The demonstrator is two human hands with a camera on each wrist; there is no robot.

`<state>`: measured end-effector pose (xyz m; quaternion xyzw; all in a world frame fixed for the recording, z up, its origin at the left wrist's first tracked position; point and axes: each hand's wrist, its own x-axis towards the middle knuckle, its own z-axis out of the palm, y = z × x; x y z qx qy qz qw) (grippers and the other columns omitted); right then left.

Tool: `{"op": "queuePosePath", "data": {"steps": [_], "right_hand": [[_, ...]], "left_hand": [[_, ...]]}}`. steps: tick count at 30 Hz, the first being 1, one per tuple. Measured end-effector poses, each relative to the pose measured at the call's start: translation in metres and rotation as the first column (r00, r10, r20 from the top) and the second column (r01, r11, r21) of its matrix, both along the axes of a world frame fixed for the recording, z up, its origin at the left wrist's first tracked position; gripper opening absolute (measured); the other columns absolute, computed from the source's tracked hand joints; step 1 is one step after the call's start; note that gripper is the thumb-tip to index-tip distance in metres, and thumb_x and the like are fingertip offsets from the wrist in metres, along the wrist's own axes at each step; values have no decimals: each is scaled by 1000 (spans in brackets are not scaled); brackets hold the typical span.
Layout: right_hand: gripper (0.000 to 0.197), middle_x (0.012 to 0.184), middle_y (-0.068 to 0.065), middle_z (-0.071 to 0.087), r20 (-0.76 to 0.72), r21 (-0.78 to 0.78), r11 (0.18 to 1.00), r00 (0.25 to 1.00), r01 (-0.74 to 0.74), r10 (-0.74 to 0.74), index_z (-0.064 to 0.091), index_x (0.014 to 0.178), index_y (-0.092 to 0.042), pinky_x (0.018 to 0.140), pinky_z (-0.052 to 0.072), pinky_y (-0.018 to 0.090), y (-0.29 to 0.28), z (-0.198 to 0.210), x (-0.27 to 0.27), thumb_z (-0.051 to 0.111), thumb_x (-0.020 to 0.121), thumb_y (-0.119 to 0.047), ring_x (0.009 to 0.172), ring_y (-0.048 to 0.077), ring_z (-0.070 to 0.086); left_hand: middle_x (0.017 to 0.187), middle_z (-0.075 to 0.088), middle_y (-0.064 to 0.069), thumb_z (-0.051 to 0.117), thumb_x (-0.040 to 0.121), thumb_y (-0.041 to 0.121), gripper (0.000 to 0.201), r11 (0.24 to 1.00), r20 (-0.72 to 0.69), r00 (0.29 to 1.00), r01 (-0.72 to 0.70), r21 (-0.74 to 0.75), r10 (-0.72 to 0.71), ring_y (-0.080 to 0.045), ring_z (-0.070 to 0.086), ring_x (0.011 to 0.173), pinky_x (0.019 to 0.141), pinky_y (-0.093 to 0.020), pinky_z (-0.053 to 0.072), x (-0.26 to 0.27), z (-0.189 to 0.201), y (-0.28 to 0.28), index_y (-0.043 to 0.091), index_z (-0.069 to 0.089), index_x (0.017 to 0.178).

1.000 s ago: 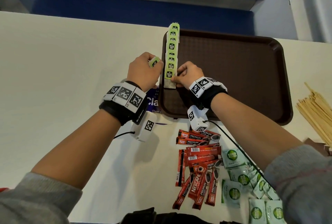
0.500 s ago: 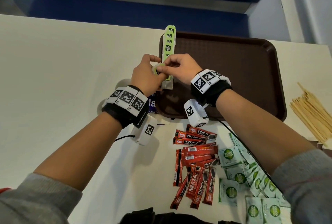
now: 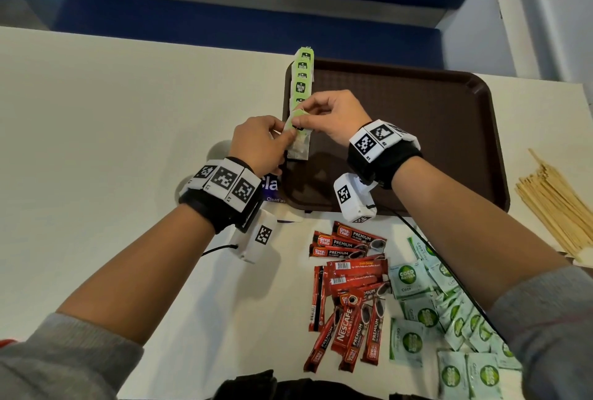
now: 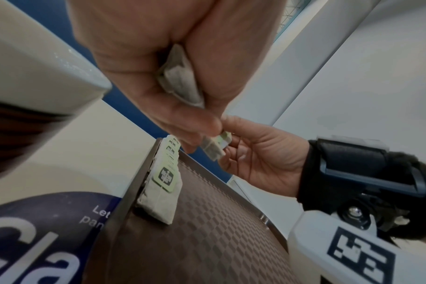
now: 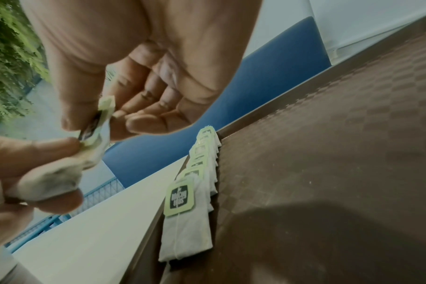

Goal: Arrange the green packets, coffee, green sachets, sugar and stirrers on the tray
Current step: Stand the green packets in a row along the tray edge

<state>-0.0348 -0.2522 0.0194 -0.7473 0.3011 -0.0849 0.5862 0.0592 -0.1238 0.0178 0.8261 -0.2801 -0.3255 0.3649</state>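
A brown tray (image 3: 401,130) lies ahead with a row of green packets (image 3: 301,79) overlapping along its left rim, also seen as row (image 4: 163,182) and row (image 5: 190,201). Just above the row's near end both hands meet on one more green packet (image 3: 296,122). My left hand (image 3: 282,135) grips it, with another bag (image 4: 180,80) tucked in the palm. My right hand (image 3: 308,111) pinches the packet's green tag (image 5: 95,132). Red coffee sticks (image 3: 349,297) and green sachets (image 3: 442,319) lie on the table nearer me. Wooden stirrers (image 3: 555,207) lie right of the tray.
A dark blue printed card (image 3: 271,188) pokes out under the tray's near left corner. The tray floor (image 5: 328,153) right of the packet row is bare. A blue bench runs behind the table's far edge. A cable trails from the right wrist over the sachets.
My right hand has left the nearest packet in the row and come up to the left hand, where it now pinches the packet held there. Both hands have risen slightly.
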Motion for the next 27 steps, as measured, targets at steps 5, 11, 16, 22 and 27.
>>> {"op": "queuePosePath", "data": {"steps": [5, 11, 16, 22, 27], "right_hand": [[5, 91, 10, 70, -65, 95, 995, 998, -16, 22, 69, 88, -17, 70, 56, 24, 4, -6, -2, 70, 83, -17, 74, 12, 65], [4, 81, 10, 66, -132, 114, 993, 991, 31, -16, 65, 84, -13, 59, 53, 15, 2, -14, -4, 64, 88, -14, 57, 3, 61], [22, 96, 16, 70, -343, -24, 995, 936, -92, 78, 65, 105, -3, 77, 55, 28, 4, -32, -8, 62, 90, -18, 75, 14, 63], [22, 93, 15, 70, -395, -55, 997, 918, -55, 29, 65, 105, -1, 70, 56, 23, 15, -45, -9, 63, 89, -16, 67, 12, 63], [10, 84, 7, 70, -415, -209, 978, 907, -18, -72, 68, 89, -15, 79, 57, 32, 14, -48, -9, 69, 84, -24, 78, 19, 67]], "left_hand": [[82, 66, -3, 60, 91, 35, 22, 1000, 6, 1000, -11, -18, 11, -14, 66, 59, 42, -21, 54, -1, 0, 1, 15, 59, 100], [80, 65, 5, 61, 91, 36, 18, 998, 38, 998, -55, -29, 56, -13, 65, 62, 57, -28, 57, 3, 2, 4, 22, 59, 101], [84, 64, 1, 60, 90, 37, 18, 995, 52, 994, -91, -47, 93, -14, 63, 64, 48, -25, 53, 8, 5, 4, 22, 58, 101], [87, 67, -2, 61, 89, 37, 16, 995, 45, 995, -89, -43, 90, -20, 67, 75, 65, -37, 59, 6, 6, 4, 25, 58, 98], [81, 64, 2, 60, 89, 38, 16, 996, 50, 995, -79, -28, 81, -18, 66, 71, 70, -37, 58, 6, 6, 5, 24, 58, 97]]}}
